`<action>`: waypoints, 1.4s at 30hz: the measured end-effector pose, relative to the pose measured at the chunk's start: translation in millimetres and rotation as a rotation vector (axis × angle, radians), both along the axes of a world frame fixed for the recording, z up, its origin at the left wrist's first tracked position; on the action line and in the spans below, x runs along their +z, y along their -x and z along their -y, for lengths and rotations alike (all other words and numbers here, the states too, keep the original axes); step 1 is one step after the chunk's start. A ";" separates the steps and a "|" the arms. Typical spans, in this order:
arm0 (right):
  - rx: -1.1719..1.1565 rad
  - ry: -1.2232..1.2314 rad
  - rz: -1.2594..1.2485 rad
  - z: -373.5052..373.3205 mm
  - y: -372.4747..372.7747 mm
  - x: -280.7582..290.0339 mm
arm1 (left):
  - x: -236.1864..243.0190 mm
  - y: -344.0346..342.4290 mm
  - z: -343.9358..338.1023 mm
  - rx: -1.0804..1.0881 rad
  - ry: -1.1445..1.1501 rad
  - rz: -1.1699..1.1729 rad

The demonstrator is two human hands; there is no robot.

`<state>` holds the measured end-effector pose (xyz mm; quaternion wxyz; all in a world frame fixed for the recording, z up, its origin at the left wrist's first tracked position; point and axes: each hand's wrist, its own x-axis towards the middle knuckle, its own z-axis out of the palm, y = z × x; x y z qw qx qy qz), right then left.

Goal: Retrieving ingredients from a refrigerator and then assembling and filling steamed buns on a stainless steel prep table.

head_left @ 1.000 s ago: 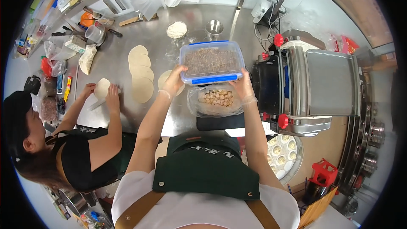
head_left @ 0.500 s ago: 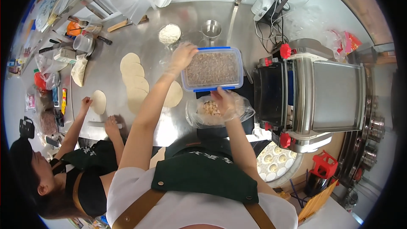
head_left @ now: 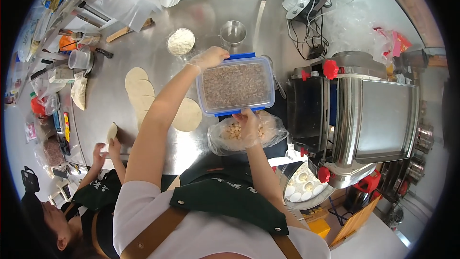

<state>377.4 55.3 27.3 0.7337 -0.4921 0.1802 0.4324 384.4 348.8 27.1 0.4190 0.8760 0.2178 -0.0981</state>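
A clear lidded food container [head_left: 235, 86] with blue clips, filled with a brownish minced mixture, lies between my hands on the steel worktop. My left hand [head_left: 211, 59], in a thin clear glove, closes its fingers on the far left edge beside the far blue clip, which sticks outward. At the near edge, my right hand [head_left: 248, 127], gloved too, has its thumb and fingers closed on the blue clip side. Just below the container, a clear plastic bag [head_left: 220, 140] of pale chunky pieces lies partly behind my right hand.
Dough rounds [head_left: 188, 115] lie left of the container, partly under my left arm. Beyond are a bowl of white powder [head_left: 181, 41] and a metal cup [head_left: 233, 32]. A roller machine [head_left: 352, 115] stands right. At left, a co-worker's hands [head_left: 114, 148] hold a dough round.
My right hand has moved left along the container's near edge and now grips there. The far clip now sticks out. The co-worker has lifted a dough round off the table.
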 end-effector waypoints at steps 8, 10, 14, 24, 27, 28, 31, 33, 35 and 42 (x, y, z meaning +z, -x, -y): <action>0.107 0.146 0.181 34.4 -2.1 9.0 | 31.3 17.3 24.1 0.113 -0.422 0.138; 0.129 0.479 0.728 45.2 -18.4 12.0 | 42.4 49.9 30.7 0.408 -0.492 0.215; 0.162 0.788 1.296 37.0 -79.6 29.6 | 28.0 122.4 83.3 0.796 -0.236 -0.071; 0.280 0.586 1.011 8.0 -99.9 44.3 | 78.0 96.9 134.9 1.092 0.362 0.480; 0.190 0.361 0.994 -25.2 -117.2 96.2 | 95.9 57.6 81.5 1.088 0.762 0.635; 0.138 0.252 0.955 -36.6 -126.0 108.1 | 86.5 35.9 58.1 1.120 0.809 0.666; 0.144 0.404 1.050 -29.6 -147.9 72.9 | 49.1 -22.0 -5.4 1.234 0.870 0.643; 0.344 0.586 1.156 -23.5 -148.9 55.6 | -6.0 -19.5 -50.1 1.160 0.708 0.773; 0.385 0.715 1.264 0.9 -159.0 22.2 | -26.6 -36.2 -53.5 1.037 0.595 0.857; 0.802 1.118 1.779 13.9 -176.7 -36.3 | -19.9 -44.7 -61.3 1.216 0.164 0.364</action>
